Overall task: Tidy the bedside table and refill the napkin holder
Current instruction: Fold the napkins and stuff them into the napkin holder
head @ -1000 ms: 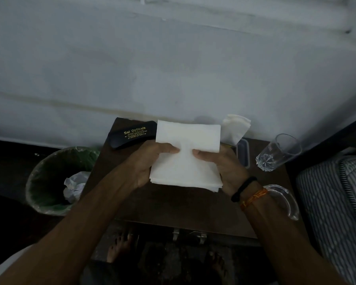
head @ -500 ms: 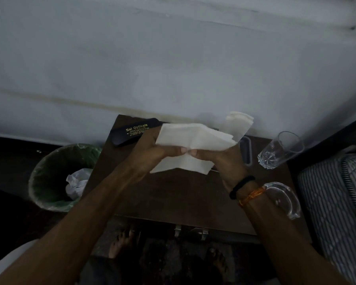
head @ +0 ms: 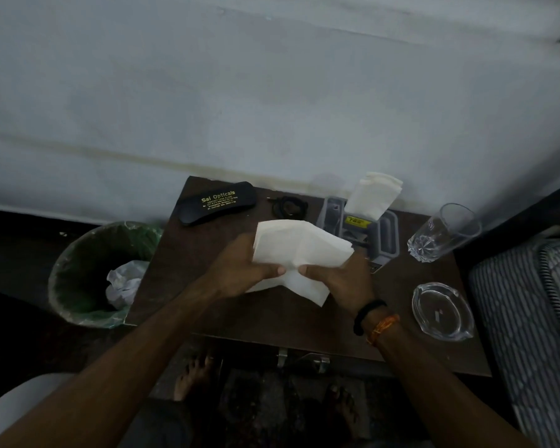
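One view only, the head camera, so I go from that. Both my hands are on a stack of white napkins (head: 299, 253), held above the middle of the tabletop (head: 181, 279). Left hand (head: 240, 270) grips the stack's left side with fingers curled under and thumb on top; right hand (head: 337, 278) pinches the right side the same way, thumbs almost meeting at the centre. The stack is bent along the middle, upper half tipped toward the wall, lower half hanging with one corner pointing down toward me.

Progress, my read: partway. The napkin holder (head: 387, 236), a clear plastic box at the back of the tabletop just beyond my right hand, already has a few napkins (head: 374, 195) standing up out of it, tilted right. The stack in hand is not in yet, so the refill is unfinished. Tidying looks mostly done: crumpled paper (head: 122, 282) lies in the green-lined bin (head: 78, 263) on the floor left of the tabletop.

Also on the tabletop: a black spectacle case (head: 219, 202) with gold lettering at the back left, a small dark coiled thing (head: 288, 205) beside it that I cannot identify, a glass tumbler (head: 443, 234) at the right, a glass ashtray (head: 442, 310) nearer me. The napkins look thin, soft, several plies, edges slightly fanned; I judge they will flop unless kept folded.
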Action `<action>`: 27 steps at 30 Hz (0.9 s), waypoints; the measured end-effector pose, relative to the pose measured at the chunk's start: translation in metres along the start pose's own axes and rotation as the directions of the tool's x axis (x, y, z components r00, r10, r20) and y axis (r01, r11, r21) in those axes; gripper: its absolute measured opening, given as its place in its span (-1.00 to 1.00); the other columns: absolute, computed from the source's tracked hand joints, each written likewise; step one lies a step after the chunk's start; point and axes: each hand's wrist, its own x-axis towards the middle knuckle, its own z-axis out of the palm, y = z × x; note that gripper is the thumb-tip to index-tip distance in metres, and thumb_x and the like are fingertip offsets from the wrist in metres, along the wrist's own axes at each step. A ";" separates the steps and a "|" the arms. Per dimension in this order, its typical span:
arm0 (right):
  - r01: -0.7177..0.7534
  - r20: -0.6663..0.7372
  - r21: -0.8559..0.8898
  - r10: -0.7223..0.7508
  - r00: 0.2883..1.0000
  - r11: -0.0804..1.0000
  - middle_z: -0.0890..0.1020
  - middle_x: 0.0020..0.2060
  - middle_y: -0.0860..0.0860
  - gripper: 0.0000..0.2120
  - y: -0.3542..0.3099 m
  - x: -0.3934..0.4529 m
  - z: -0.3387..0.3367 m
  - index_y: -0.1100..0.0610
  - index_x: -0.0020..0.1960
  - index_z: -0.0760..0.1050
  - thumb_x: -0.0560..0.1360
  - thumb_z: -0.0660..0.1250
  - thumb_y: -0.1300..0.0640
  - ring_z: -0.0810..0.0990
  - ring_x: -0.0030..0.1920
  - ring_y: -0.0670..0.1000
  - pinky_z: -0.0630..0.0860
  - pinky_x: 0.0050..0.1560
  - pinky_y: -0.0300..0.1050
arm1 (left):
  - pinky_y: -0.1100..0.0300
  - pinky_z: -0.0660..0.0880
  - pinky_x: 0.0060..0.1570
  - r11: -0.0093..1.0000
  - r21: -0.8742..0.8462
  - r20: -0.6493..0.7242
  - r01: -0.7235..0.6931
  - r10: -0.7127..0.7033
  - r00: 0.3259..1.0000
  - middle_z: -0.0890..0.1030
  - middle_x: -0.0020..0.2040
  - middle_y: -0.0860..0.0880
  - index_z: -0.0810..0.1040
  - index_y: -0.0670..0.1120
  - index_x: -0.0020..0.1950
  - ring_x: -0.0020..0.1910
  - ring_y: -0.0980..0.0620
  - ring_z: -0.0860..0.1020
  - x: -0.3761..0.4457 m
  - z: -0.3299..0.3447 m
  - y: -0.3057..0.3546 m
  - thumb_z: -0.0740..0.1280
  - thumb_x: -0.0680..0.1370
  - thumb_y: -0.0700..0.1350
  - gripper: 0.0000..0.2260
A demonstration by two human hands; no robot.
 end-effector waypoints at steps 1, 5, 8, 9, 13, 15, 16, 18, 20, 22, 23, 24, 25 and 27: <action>-0.006 -0.007 0.008 0.006 1.000 1.000 0.69 0.02 -0.07 -0.51 0.003 -0.001 0.001 -0.01 0.10 0.59 0.26 0.59 0.34 0.67 0.05 -0.06 0.62 0.10 0.12 | -0.15 0.49 0.29 1.000 0.002 0.011 0.008 -0.008 1.000 0.58 0.30 0.03 0.47 0.03 0.40 0.27 0.05 0.53 0.000 0.001 -0.002 0.55 0.41 -0.11 -0.42; 0.032 -0.016 0.076 -0.031 0.999 0.997 0.69 0.08 0.02 -0.52 0.002 0.003 0.000 0.10 0.17 0.58 0.30 0.56 0.35 0.67 0.09 0.00 0.63 0.08 0.06 | -0.10 0.53 0.26 0.995 -0.100 -0.008 -0.030 0.029 1.000 0.60 0.28 0.07 0.48 0.05 0.39 0.28 0.08 0.55 0.000 0.001 0.002 0.58 0.36 -0.09 -0.38; 0.039 -0.004 0.082 -0.038 0.999 0.996 0.68 0.07 0.03 -0.54 0.002 0.004 -0.001 0.08 0.14 0.58 0.30 0.56 0.36 0.67 0.09 0.00 0.63 0.08 0.05 | -0.13 0.54 0.24 0.987 -0.158 -0.005 -0.016 0.015 1.000 0.61 0.27 0.05 0.49 0.05 0.37 0.28 0.04 0.56 0.000 0.001 0.001 0.59 0.27 0.07 -0.31; 0.035 0.006 0.064 -0.035 0.999 0.997 0.68 0.09 0.04 -0.52 0.005 0.004 -0.001 0.07 0.15 0.58 0.30 0.56 0.36 0.66 0.10 0.01 0.62 0.11 0.08 | -0.14 0.54 0.24 0.985 -0.170 0.005 -0.009 0.010 1.000 0.61 0.27 0.05 0.49 0.05 0.37 0.27 0.04 0.56 0.000 0.003 -0.001 0.59 0.25 0.09 -0.29; 0.032 0.040 0.037 -0.033 0.999 0.999 0.66 0.13 0.03 -0.46 0.009 0.002 0.001 0.01 0.17 0.57 0.28 0.56 0.38 0.64 0.15 0.03 0.58 0.17 0.12 | -0.12 0.54 0.24 0.988 -0.151 0.004 0.028 -0.027 1.000 0.63 0.23 0.06 0.52 0.05 0.34 0.23 0.07 0.58 -0.001 0.007 0.002 0.59 0.33 0.01 -0.41; 0.009 0.054 0.077 -0.013 0.998 0.997 0.67 0.11 0.02 -0.50 0.000 0.004 -0.002 -0.01 0.12 0.58 0.30 0.54 0.40 0.66 0.12 0.02 0.61 0.11 0.07 | -0.09 0.57 0.21 0.981 -0.188 -0.031 0.055 -0.062 0.998 0.65 0.18 0.05 0.55 0.05 0.28 0.17 0.08 0.61 0.003 0.004 0.005 0.55 0.41 -0.11 -0.54; -0.007 0.069 0.096 0.000 0.998 0.995 0.68 0.09 0.02 -0.54 -0.006 0.006 -0.005 0.00 0.09 0.59 0.31 0.53 0.40 0.67 0.09 0.01 0.63 0.06 0.03 | -0.07 0.57 0.19 0.972 -0.221 -0.042 0.074 -0.086 0.995 0.66 0.17 0.03 0.56 0.03 0.27 0.16 0.06 0.62 0.005 0.002 0.007 0.54 0.42 -0.14 -0.57; -0.033 0.117 0.127 0.018 0.993 0.991 0.70 0.06 0.05 -0.64 -0.018 0.008 -0.011 0.08 0.06 0.62 0.33 0.52 0.37 0.70 0.02 0.01 0.65 -0.02 -0.07 | -0.05 0.59 0.15 0.944 -0.317 -0.050 0.089 -0.111 0.993 0.68 0.15 -0.01 0.58 -0.05 0.26 0.13 0.01 0.65 0.006 -0.003 0.013 0.51 0.44 -0.19 -0.60; -0.087 0.140 0.187 0.061 0.988 0.978 0.71 0.05 0.10 -0.66 -0.026 0.009 -0.015 0.18 0.09 0.64 0.33 0.52 0.33 0.70 0.03 0.08 0.65 0.01 -0.02 | 0.03 0.62 0.06 0.891 -0.444 -0.039 0.098 -0.129 0.991 0.71 0.10 -0.03 0.63 -0.08 0.18 0.09 -0.01 0.67 0.005 -0.007 0.018 0.47 0.46 -0.28 -0.69; -0.165 0.145 0.287 0.128 0.981 0.944 0.70 0.07 0.11 -0.61 -0.030 0.010 -0.017 0.22 0.16 0.61 0.33 0.50 0.30 0.68 0.09 0.15 0.63 0.06 0.05 | 0.07 0.64 0.00 0.837 -0.534 -0.016 0.117 -0.148 0.989 0.71 0.09 -0.05 0.63 -0.09 0.15 0.06 -0.02 0.68 0.004 -0.007 0.023 0.44 0.46 -0.32 -0.71; -0.201 0.150 0.329 0.160 0.976 0.923 0.69 0.09 0.11 -0.59 -0.031 0.010 -0.017 0.22 0.19 0.59 0.34 0.48 0.28 0.66 0.11 0.16 0.62 0.07 0.08 | 0.05 0.64 0.00 0.812 -0.569 -0.011 0.126 -0.161 0.987 0.71 0.10 -0.07 0.62 -0.09 0.17 0.07 -0.04 0.68 0.003 -0.006 0.024 0.43 0.46 -0.33 -0.69; -0.238 0.161 0.359 0.191 0.968 0.903 0.68 0.12 0.10 -0.58 -0.033 0.009 -0.016 0.21 0.22 0.57 0.36 0.47 0.24 0.65 0.14 0.17 0.62 0.08 0.10 | 0.00 0.63 0.03 0.787 -0.602 -0.012 0.134 -0.177 0.984 0.70 0.12 -0.08 0.60 -0.09 0.21 0.09 -0.06 0.67 0.003 -0.004 0.025 0.43 0.46 -0.33 -0.66; -0.276 0.181 0.380 0.221 0.958 0.883 0.67 0.14 0.10 -0.57 -0.035 0.007 -0.015 0.18 0.24 0.56 0.38 0.46 0.20 0.64 0.16 0.17 0.62 0.08 0.12 | -0.05 0.62 0.07 0.757 -0.638 -0.018 0.141 -0.199 0.980 0.69 0.14 -0.09 0.59 -0.09 0.25 0.11 -0.09 0.66 0.002 -0.002 0.024 0.43 0.46 -0.32 -0.63; -0.347 0.232 0.424 0.270 0.935 0.836 0.66 0.17 0.08 -0.54 -0.040 0.001 -0.011 0.12 0.27 0.53 0.37 0.46 0.12 0.64 0.17 0.14 0.63 0.07 0.10 | -0.12 0.60 0.10 0.691 -0.708 -0.040 0.148 -0.248 0.968 0.68 0.16 -0.10 0.58 -0.10 0.28 0.16 -0.13 0.64 0.003 0.003 0.022 0.42 0.47 -0.30 -0.62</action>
